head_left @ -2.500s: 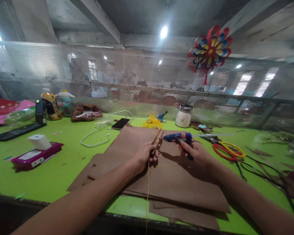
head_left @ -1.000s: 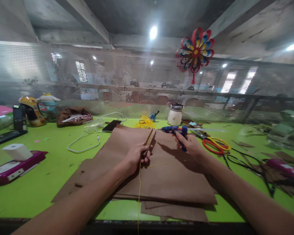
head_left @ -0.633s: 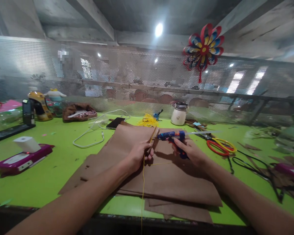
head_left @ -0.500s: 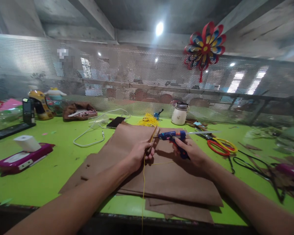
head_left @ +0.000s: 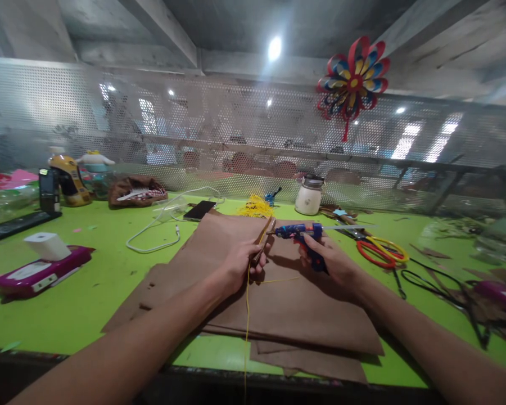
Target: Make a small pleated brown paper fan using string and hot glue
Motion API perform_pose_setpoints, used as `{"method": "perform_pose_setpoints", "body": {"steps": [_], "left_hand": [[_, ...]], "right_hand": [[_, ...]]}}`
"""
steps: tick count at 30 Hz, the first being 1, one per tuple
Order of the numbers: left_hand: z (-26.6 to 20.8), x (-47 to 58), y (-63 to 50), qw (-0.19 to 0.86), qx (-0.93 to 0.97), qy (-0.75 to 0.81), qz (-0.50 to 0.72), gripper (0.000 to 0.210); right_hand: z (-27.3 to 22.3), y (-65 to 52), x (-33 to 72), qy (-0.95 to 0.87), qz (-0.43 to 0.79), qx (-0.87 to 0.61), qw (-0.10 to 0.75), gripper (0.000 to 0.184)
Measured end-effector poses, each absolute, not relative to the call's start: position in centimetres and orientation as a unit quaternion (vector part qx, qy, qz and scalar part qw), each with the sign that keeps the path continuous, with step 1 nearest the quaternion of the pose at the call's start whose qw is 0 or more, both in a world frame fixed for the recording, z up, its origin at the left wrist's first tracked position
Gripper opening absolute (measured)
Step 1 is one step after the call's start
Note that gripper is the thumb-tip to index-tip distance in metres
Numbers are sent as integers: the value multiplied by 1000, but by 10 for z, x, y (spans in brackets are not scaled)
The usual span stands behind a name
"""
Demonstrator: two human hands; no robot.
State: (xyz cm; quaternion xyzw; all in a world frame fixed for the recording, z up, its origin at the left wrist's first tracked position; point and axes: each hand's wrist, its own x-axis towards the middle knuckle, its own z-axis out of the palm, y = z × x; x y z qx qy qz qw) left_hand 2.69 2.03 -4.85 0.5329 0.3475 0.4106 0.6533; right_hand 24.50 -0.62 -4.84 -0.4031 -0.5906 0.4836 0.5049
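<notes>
Pinching a narrow brown piece [head_left: 265,229], my left hand [head_left: 241,263] is holding it above brown sheets [head_left: 303,318]. With my right hand [head_left: 329,257], I am gripping the blue glue gun [head_left: 296,230], its nozzle pointing at the piece. Yellow cord [head_left: 248,315] is trailing below my left hand.
</notes>
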Motion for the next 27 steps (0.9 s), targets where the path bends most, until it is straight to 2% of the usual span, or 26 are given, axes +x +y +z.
{"method": "perform_pose_setpoints", "body": {"steps": [17, 27], "left_hand": [[-46, 25, 20, 671, 536, 321, 400, 21], [-49, 24, 22, 668, 542, 322, 396, 22]], "right_hand": [[-50, 3, 256, -559, 497, -376, 547, 32], [-51, 8, 262, -539, 486, -397, 562, 35]]}}
